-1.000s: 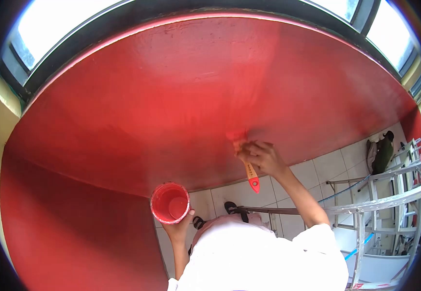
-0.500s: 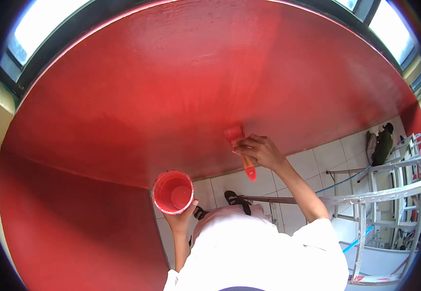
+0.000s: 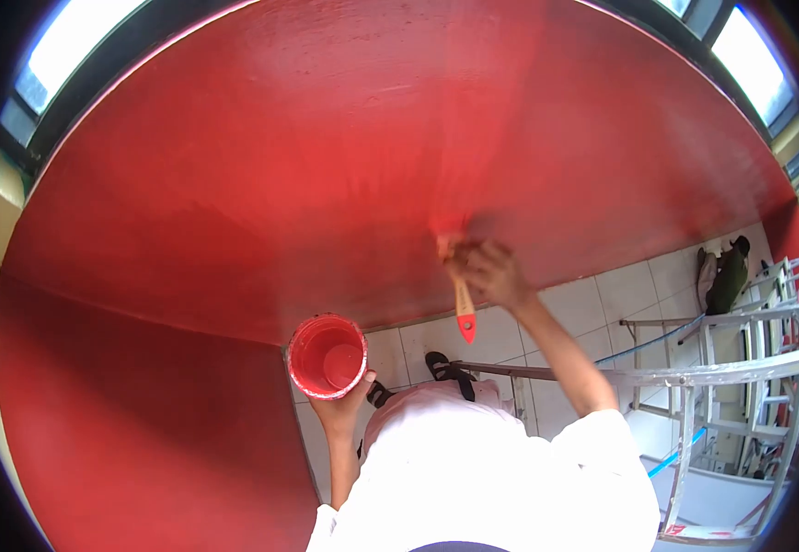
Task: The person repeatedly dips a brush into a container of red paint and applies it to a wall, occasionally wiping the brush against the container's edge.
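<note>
A round container of red paint (image 3: pixel 327 357) rests in my left hand (image 3: pixel 344 411), its open top facing the camera. The fingers curl round its lower side and the thumb shows at the right. My right hand (image 3: pixel 496 271) is closed on a paintbrush (image 3: pixel 464 299) with a wooden handle and red tip. The handle points down, and the bristles lie against the red wall (image 3: pixel 372 184). The brush head and fingertips are partly blurred.
A metal ladder (image 3: pixel 721 373) stands at the right, over white floor tiles (image 3: pixel 560 317). A dark green bag-like item (image 3: pixel 726 281) lies beyond it near the wall. Windows (image 3: pixel 749 64) line the top corners. My sandalled feet (image 3: pixel 438 365) show below.
My right hand and the brush have shifted slightly up and left along the wall, and the handle is more upright. The container in my left hand is slightly higher.
</note>
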Tool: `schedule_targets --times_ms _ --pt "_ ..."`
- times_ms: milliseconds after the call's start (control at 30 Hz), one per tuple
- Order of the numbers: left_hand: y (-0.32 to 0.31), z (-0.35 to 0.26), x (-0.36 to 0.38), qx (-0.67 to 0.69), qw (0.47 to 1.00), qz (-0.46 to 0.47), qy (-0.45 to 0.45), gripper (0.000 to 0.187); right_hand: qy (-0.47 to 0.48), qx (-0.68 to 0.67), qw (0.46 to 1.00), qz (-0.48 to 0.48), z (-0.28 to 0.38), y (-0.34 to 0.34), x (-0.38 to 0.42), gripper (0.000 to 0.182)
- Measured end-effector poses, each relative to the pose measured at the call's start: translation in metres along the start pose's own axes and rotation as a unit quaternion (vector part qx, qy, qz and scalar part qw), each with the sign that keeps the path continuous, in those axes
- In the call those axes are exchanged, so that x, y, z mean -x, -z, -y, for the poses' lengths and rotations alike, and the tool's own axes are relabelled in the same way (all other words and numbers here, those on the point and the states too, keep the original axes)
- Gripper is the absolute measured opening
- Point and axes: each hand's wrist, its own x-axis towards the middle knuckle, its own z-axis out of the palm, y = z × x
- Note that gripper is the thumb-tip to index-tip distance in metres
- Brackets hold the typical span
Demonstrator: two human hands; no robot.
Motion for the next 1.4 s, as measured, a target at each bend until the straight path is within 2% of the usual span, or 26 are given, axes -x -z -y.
schedule_targets --times_ms 67,167,233,267,300,333,400,433,500,533,567,633,700,800,867,933,1000,1033,1067,1167,1200,1233,1333,1400 --pt "-0.001 -0.006 0.004 0.003 1.0 -0.007 -0.001 0.088 -0.053 -0.141 0.98 0.131 0.016 -0.023 0.039 0.029" --pt "0.002 -0.004 -0.001 0.001 1.0 -0.008 -0.013 0.088 -0.129 -0.247 0.959 0.046 0.009 0.025 -0.009 0.028" --pt "0.005 -0.001 0.0 -0.008 1.0 -0.004 -0.015 0.087 -0.153 -0.134 0.978 -0.05 -0.007 0.099 -0.087 0.027" --pt "0.005 0.0 -0.002 -0.013 1.0 -0.001 -0.019 0.087 -0.131 -0.171 0.963 -0.161 -0.022 0.142 -0.125 0.028" --pt "0.003 -0.002 -0.005 -0.018 0.999 0.002 -0.027 0.087 -0.03 -0.133 0.957 -0.257 -0.041 0.168 -0.158 0.025" --pt "0.002 -0.003 -0.007 -0.023 0.999 0.005 -0.034 0.087 -0.017 -0.056 0.939 -0.339 -0.047 0.19 -0.184 0.026" --pt "-0.005 -0.01 -0.007 -0.03 0.998 0.008 -0.053 0.087 0.044 -0.014 0.934 -0.354 -0.063 0.199 -0.202 0.027" --pt "-0.008 -0.014 -0.006 -0.013 0.999 0.014 -0.031 0.088 0.074 0.008 0.929 -0.362 -0.071 0.204 -0.212 0.028" --pt "-0.011 -0.02 -0.005 0.025 0.999 0.026 0.014 0.089 0.065 0.037 0.956 -0.285 -0.07 0.179 -0.188 0.029" --pt "-0.009 -0.014 -0.005 0.01 1.0 0.016 -0.013 0.089 0.038 0.025 0.967 -0.252 -0.057 0.154 -0.164 0.03" --pt "-0.006 -0.004 -0.004 -0.002 0.999 0.003 -0.041 0.09 -0.015 0.059 0.984 -0.166 -0.045 0.12 -0.118 0.032" --pt "-0.008 -0.006 -0.006 -0.018 0.995 -0.015 -0.094 0.087 -0.012 0.007 0.996 -0.091 -0.019 0.055 -0.041 0.035" --pt "-0.014 -0.029 -0.004 0.007 0.997 -0.024 -0.076 0.084 -0.097 -0.155 0.976 0.116 0.003 0.053 -0.024 0.033" --pt "-0.015 -0.039 -0.008 0.004 0.997 -0.031 -0.072 0.08 -0.085 -0.198 0.976 -0.032 -0.015 0.106 -0.076 0.037" --pt "-0.015 -0.037 -0.009 -0.003 0.997 -0.022 -0.074 0.078 -0.04 -0.126 0.968 -0.215 -0.031 0.161 -0.141 0.033" --pt "-0.015 -0.032 -0.014 -0.003 0.997 -0.007 -0.081 0.078 0.064 -0.008 0.943 -0.327 -0.049 0.195 -0.189 0.029" --pt "-0.018 -0.034 -0.015 0.02 0.998 0.004 -0.067 0.079 0.063 0.041 0.94 -0.332 -0.044 0.195 -0.213 0.029" --pt "-0.019 -0.036 -0.015 0.031 0.998 0.009 -0.061 0.079 0.074 0.065 0.954 -0.283 -0.042 0.186 -0.21 0.03" --pt "-0.022 -0.037 -0.015 0.036 0.997 0.007 -0.062 0.08 0.076 0.06 0.955 -0.28 -0.041 0.158 -0.2 0.031" --pt "-0.018 -0.026 -0.013 0.037 0.996 -0.01 -0.085 0.086 0.028 0.057 0.991 -0.122 -0.008 0.056 -0.1 0.031" --pt "-0.016 -0.027 -0.012 0.042 0.997 -0.006 -0.061 0.087 0.007 -0.008 0.998 -0.06 0.01 0.04 -0.076 0.031" --pt "-0.014 -0.031 -0.01 0.046 0.998 -0.003 -0.035 0.089 -0.014 -0.073 0.997 0.005 0.02 0.034 -0.063 0.031" --pt "0.0 -0.02 -0.009 0.023 0.999 -0.005 -0.049 0.091 -0.029 -0.199 0.978 0.053 0.017 0.052 -0.073 0.033" --pt "0.006 -0.008 -0.011 0.005 0.998 -0.005 -0.066 0.092 -0.052 -0.192 0.979 -0.035 0.002 0.11 -0.124 0.032"
